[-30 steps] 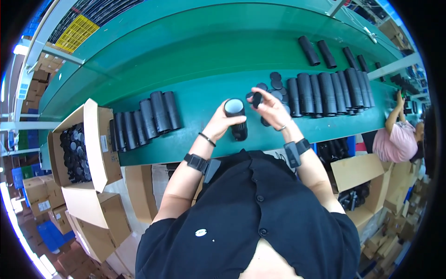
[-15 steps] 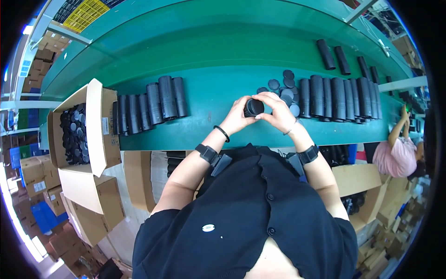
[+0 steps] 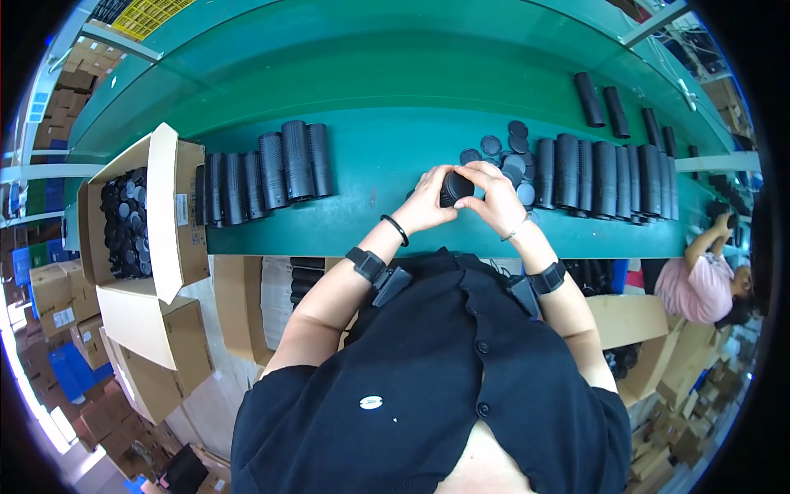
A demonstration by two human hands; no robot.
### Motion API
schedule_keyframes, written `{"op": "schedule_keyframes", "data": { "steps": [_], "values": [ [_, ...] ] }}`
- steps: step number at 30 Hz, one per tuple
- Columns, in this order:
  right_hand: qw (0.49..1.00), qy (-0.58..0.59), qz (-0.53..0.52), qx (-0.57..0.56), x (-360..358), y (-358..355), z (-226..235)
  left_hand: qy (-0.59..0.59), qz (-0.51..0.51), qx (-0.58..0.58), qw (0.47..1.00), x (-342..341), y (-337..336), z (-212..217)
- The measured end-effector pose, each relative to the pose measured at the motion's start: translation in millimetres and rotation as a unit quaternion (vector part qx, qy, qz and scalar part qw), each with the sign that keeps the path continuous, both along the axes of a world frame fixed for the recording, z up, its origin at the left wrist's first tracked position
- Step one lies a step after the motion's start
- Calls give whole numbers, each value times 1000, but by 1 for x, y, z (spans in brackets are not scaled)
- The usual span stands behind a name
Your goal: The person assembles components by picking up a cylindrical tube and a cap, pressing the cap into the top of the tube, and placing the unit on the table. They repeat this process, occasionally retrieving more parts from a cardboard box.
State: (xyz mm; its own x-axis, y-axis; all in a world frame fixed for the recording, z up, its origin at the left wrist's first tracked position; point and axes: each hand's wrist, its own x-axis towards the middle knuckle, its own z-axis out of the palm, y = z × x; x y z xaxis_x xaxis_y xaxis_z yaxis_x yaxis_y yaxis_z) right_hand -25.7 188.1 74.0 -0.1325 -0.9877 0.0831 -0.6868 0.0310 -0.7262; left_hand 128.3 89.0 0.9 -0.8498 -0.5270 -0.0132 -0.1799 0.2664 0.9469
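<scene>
Between my two hands is a black ribbed tube, its round capped end facing me. My left hand wraps its left side. From the right, my right hand closes on the same tube, thumb at the rim of the end. Most of the tube's length is hidden behind the hands. Just beyond my right hand lie several loose round black discs, some overlapping. Close to that hand on the right stands a row of black ribbed tubes.
Another row of black tubes is on the left of the green table. Left of it, an open cardboard box holds many black discs. A few tubes lie at the far right. A person in pink works at the right.
The tube has tilted slightly in my hands, and my fingers have shifted a little around it. The whole view has shifted slightly.
</scene>
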Motion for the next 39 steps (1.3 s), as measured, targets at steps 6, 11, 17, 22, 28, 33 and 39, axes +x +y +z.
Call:
{"op": "schedule_keyframes", "data": {
  "steps": [6, 11, 17, 22, 28, 33, 39],
  "values": [
    [999, 37, -6, 4, 5, -1, 2, 17, -34, 98, 994, 7, -5, 8],
    [998, 59, 8, -2, 8, -5, 7, -12, -15, 68, 998, 3, -2, 10],
    [994, 100, 14, 30, 9, -9, 12, -8, -9, 45, 999, 2, -1, 3],
    [997, 60, 3, 45, 8, -9, 13, -3, -6, 53, 999, 3, 0, 0],
    [998, 65, 13, -2, 9, -1, 3, -4, -7, 50, 999, 6, 3, 6],
    [994, 107, 32, 16, 9, -7, 4, 1, -8, 31, 999, 5, 2, 0],
    [996, 63, 33, -58, 3, -1, -11, 41, -7, 76, 996, 1, -1, -9]
  ]
}}
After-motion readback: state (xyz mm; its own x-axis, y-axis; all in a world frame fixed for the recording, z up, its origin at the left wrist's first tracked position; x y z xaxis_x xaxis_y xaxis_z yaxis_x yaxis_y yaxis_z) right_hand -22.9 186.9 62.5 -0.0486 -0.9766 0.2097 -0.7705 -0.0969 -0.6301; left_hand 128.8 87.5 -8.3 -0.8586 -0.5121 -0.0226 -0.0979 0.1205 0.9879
